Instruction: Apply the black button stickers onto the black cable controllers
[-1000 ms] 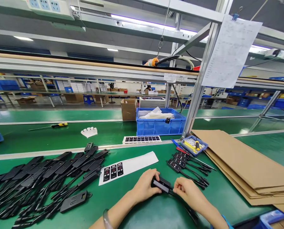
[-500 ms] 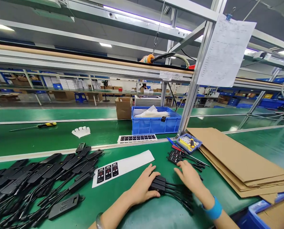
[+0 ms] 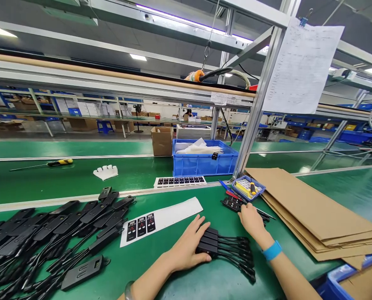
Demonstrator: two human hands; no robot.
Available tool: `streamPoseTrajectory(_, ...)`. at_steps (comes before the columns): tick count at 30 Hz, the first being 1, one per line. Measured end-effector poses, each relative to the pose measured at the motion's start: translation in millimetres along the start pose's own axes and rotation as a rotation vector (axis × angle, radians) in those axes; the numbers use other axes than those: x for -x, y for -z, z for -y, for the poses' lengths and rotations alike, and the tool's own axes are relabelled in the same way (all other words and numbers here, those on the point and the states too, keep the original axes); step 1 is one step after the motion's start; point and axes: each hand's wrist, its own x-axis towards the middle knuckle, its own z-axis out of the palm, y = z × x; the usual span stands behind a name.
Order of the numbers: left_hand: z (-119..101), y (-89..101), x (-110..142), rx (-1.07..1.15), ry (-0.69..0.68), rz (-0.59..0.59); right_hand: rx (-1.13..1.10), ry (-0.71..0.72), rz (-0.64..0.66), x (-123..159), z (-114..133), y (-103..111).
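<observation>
Green worktop (image 3: 161, 216) supports flat black cabled units (image 3: 210, 242), steadied by the widely spread left hand (image 3: 188, 246). Right hand (image 3: 252, 218) has advanced to the black labelled cabled units (image 3: 234, 203); whether it grips cannot be told. Blue plastic crate (image 3: 201, 165) contains white sheets (image 3: 201, 148); label print is illegible.

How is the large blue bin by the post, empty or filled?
Not empty: white material lies in the blue bin; how deep, I cannot tell.
</observation>
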Motion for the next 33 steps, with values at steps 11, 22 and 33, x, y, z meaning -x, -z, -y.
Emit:
streamPoseTrajectory(11,0.0,-0.5,1.9,-0.009,-0.019,0.011,-0.069,0.192,0.134,12.6,13.0,4.0)
streamPoseTrajectory(22,-2.7,4.7,2.3,-0.014,-0.063,0.037,-0.011,0.084,0.111,-5.6,-10.5,-13.6)
streamPoseTrajectory(33,3.4,-2.2,1.4,-0.003,-0.066,-0.002,-0.563,0.307,0.306,39.5,39.0,7.9)
